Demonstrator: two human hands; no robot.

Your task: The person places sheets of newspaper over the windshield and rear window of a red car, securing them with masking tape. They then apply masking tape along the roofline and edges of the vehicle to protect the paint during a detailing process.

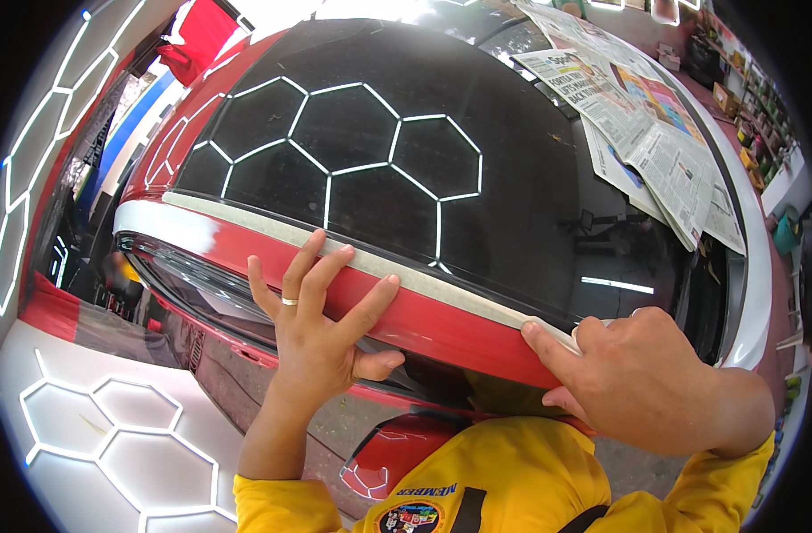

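A strip of pale masking tape (428,284) runs along the edge of a car's glossy black roof (521,240), beside a red painted rail (424,324). My left hand (322,324) is open, its fingers spread with tips resting on or beside the tape. A ring shows on one finger. At the tape's right end, my right hand (637,377) is closed. Its index fingertip lies against the strip, the other fingers are curled, and the tape runs into the hand. Whether a roll sits inside the right hand is hidden.
Newspaper sheets (655,133) cover part of the car at the right. Below my arms is a red side mirror (393,453). A white panel (131,435) with reflected hexagonal lights stands at lower left. Shelves with items (752,115) line the far right.
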